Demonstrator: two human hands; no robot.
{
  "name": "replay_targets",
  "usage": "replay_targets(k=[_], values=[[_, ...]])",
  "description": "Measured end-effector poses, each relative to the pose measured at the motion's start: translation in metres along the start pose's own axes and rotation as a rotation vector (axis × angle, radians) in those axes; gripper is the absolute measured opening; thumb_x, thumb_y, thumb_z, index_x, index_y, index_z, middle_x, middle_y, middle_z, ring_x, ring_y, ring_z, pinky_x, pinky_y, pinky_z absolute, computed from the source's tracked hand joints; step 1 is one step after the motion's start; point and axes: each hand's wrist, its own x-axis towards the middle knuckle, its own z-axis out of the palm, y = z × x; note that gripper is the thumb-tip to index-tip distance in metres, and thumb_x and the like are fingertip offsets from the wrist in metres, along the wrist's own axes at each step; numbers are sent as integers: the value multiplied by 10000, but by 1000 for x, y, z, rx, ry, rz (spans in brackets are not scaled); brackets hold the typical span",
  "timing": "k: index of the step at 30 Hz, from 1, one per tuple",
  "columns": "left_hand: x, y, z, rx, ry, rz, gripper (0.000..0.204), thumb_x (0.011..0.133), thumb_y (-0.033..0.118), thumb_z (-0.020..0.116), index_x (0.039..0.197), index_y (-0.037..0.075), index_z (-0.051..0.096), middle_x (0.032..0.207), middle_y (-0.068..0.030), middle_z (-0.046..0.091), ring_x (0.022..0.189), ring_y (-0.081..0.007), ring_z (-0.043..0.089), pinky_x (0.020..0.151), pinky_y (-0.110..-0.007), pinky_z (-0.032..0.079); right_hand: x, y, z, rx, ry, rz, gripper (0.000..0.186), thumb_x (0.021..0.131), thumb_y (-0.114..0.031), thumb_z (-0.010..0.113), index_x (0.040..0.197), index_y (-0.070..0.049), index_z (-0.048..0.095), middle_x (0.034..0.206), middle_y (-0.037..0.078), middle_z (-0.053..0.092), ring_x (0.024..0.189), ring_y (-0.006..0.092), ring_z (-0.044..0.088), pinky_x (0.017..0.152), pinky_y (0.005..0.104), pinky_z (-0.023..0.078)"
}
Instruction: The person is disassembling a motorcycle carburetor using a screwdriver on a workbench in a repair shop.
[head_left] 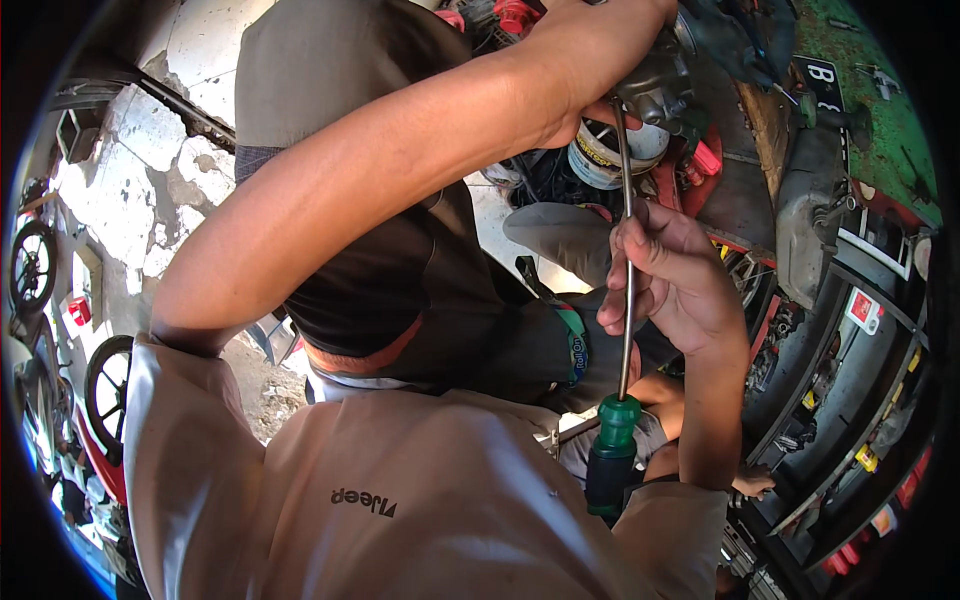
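Note:
A long screwdriver [612, 440] with a green and black handle stands along the middle right, its handle toward my body. My right hand [688, 275] is closed on its steel shaft, thumb and fingers pinching it midway. The shaft's far end reaches a grey metal engine part [655, 90]. Across the top stretches my left arm, and my left hand [605, 45] curls against that part. One digit shows below it beside the shaft; the other fingers are largely hidden.
A white tub [605, 160] sits below the engine part. On the right are a grey metal box [808, 225], a green surface [890, 110] and dark shelving [860, 370]. Another person's hand [752, 481] shows at the lower right. Motorcycle wheels [108, 385] stand far left.

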Motion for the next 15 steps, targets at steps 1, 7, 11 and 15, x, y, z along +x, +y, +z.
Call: replay_targets(k=[1, 7, 11, 15], values=[[3, -3, -4, -19, -125, -50, 392, 871, 402, 506, 1017, 42, 453, 908, -93, 583, 645, -149, 608, 499, -276, 508, 3, 6, 1, 4, 6, -18, 194, 900, -196, 604, 904, -24, 513, 726, 91, 597, 625, 288, 679, 551, 371, 589], [5, -46, -8, 91, 101, -87, 605, 842, 406, 514, 1245, -21, 370, 1055, -175, 593, 867, -279, 628, 758, -418, 546, 16, 48, 17, 49, 36, -24, 188, 888, -149, 627, 923, -26, 489, 731, 75, 587, 648, 265, 682, 582, 370, 599], [8, -67, -18, 257, 126, -154, 607, 813, 461, 565, 1214, 41, 391, 1072, -120, 576, 894, -202, 618, 700, -345, 544, 17, 74, 16, 58, 49, -5, 195, 908, -181, 602, 942, -23, 492, 763, 84, 591, 668, 260, 681, 597, 362, 594], [4, -66, -26, 394, 159, -125, 640, 791, 456, 591, 1229, 41, 378, 1118, -131, 569, 907, -205, 618, 733, -353, 520, 16, 85, 15, 154, -1, -16, 279, 946, -231, 525, 1047, 29, 541, 840, 111, 610, 746, 272, 682, 672, 373, 589]])
